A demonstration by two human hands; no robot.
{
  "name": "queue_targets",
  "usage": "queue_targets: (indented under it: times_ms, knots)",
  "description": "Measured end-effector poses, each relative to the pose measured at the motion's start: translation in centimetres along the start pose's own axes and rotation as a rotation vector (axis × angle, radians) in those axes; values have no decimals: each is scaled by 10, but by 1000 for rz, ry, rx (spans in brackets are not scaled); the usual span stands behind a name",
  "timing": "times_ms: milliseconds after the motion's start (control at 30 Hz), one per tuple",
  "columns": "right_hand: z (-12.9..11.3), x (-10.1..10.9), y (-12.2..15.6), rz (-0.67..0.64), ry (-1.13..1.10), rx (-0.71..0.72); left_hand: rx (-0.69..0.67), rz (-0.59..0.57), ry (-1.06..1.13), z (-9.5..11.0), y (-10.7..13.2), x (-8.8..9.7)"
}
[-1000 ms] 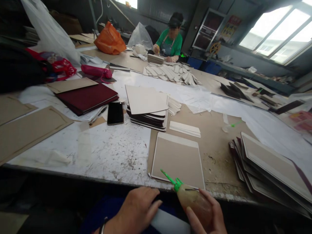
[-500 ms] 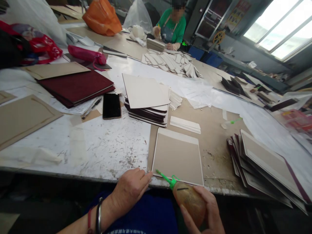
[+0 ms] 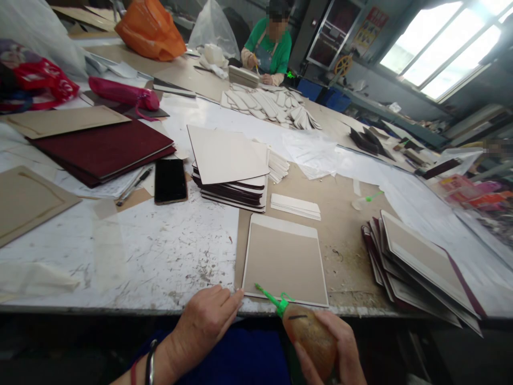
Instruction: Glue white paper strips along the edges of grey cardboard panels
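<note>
A beige rectangular panel (image 3: 286,259) with a pale border and a whiter top strip lies flat at the table's front edge. My right hand (image 3: 340,342) is wrapped around a squeeze bottle (image 3: 310,337) of amber liquid, apparently glue. Its thin green nozzle (image 3: 266,294) points left, with the tip over the panel's lower left part. At the panel's lower left corner, my left hand (image 3: 210,315) is closed, fingers together and fingertips at the corner; its thumb is hidden. Just behind the panel are white strips (image 3: 295,206) and a stack of white, dark-edged panels (image 3: 228,158).
Panels with maroon edges (image 3: 425,267) are piled at the right, overhanging the front edge. To the left are a phone (image 3: 170,181), a pen (image 3: 136,184) and maroon boards (image 3: 104,147). Across the table a person in green (image 3: 266,48) works behind many pale pieces (image 3: 268,104).
The view has shifted slightly, moving most of the scene leftward. The bottle's nozzle tip now sits a little further in over the panel. Both hands keep their grips.
</note>
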State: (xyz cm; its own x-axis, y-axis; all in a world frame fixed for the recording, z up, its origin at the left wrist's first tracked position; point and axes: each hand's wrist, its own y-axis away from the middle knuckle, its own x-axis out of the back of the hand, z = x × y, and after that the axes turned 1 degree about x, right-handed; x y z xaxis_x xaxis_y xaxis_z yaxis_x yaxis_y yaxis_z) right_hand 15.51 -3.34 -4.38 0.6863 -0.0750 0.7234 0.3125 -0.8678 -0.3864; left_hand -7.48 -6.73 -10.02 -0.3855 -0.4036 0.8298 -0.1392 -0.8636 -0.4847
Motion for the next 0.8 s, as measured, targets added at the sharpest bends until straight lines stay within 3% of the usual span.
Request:
queue_targets:
  times_ms: [300, 467, 600, 800]
  knots:
    - [6, 14, 3, 77, 45, -81, -22, 41, 16, -2, 4, -7]
    - [1, 5, 4, 43, 14, -19, -57, 63, 9, -2, 2, -6]
    - [1, 1, 1, -29, 18, 117, -69, 69, 6, -1, -1, -3]
    - [14, 17, 5, 23, 90, 41, -62, 65, 0, -2, 2, -6]
